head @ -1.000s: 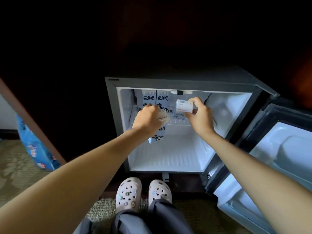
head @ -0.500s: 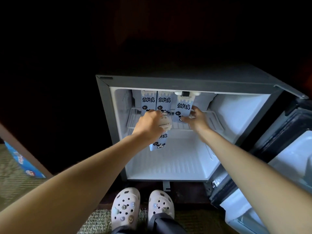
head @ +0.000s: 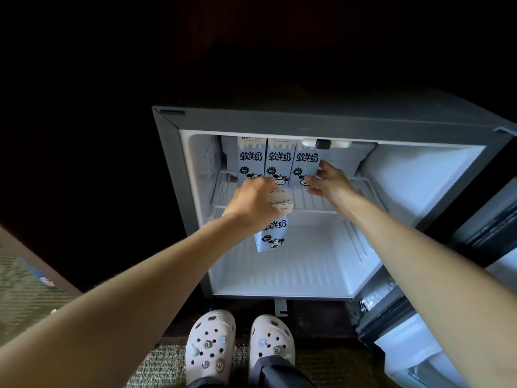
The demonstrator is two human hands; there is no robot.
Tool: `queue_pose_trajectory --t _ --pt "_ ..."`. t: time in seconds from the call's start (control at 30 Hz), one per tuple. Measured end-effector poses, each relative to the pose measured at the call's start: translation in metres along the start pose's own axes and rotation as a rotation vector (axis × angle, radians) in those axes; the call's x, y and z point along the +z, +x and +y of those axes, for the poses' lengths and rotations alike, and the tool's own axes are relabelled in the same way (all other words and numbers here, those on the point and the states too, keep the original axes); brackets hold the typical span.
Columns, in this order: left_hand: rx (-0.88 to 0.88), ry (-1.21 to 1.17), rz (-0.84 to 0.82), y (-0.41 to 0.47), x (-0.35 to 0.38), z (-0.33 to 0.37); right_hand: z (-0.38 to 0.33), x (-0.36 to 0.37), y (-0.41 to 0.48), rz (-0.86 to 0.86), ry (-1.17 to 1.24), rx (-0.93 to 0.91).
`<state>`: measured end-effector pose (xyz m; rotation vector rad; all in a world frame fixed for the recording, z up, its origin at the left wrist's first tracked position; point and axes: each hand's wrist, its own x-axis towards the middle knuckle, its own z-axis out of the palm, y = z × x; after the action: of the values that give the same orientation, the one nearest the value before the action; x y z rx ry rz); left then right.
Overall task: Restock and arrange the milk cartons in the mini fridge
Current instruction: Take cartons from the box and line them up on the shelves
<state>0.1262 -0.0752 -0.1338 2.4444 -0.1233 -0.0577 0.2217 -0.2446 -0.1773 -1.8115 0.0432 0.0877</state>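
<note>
The left grip (head: 253,203) is clenched over the top of a fourth carton (head: 272,236), grasping it from above. The carton hangs upright in front of the open fridge (head: 279,120), its top level with the wire shelf (head: 316,201) and its body in front of the lower compartment, clear of the fridge floor.

The right grip (head: 328,183) reaches in over the shelf and pinches the lower right corner of the third carton (head: 305,163), thumb up along its right side, fingers on its front.

That carton stands on the shelf at the back, leaning slightly left and touching the second carton (head: 279,161). The second touches the first carton (head: 250,161), which is near the left wall. All three face forward in a row.

The door (head: 489,247) is swung open to the right. Below the fridge, two pale clogs (head: 209,348) stand at the edge of a carpet (head: 165,368).
</note>
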Motion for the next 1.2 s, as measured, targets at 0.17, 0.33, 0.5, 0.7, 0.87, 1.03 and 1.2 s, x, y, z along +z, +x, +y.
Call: queue_pose_trajectory --t 0.17,0.33,0.5,0.7,0.87,1.03,1.2 --pt "0.004 0.008 0.011 -0.002 0.003 0.004 0.000 0.003 -0.005 0.050 0.008 -0.005" --pt "0.020 -0.014 0.056 -0.011 -0.001 0.014 -0.008 -0.015 -0.048 0.233 -0.051 -0.059" --pt "0.124 -0.079 0.104 -0.023 -0.005 0.043 -0.010 -0.027 -0.109 -0.304 -0.202 -0.027" --pt "0.272 -0.046 0.099 -0.028 0.001 0.073 -0.013 -0.027 -0.108 -0.112 -0.198 -0.143" --pt "0.271 0.124 -0.017 -0.020 0.009 0.056 -0.006 -0.037 -0.087 0.089 -0.120 -0.185" --pt "0.083 0.133 -0.045 -0.005 0.021 0.026 -0.002 -0.041 -0.058 0.223 0.041 -0.074" --pt "-0.036 0.133 -0.012 0.018 0.024 0.013 -0.007 -0.038 -0.029 0.200 0.164 0.013"
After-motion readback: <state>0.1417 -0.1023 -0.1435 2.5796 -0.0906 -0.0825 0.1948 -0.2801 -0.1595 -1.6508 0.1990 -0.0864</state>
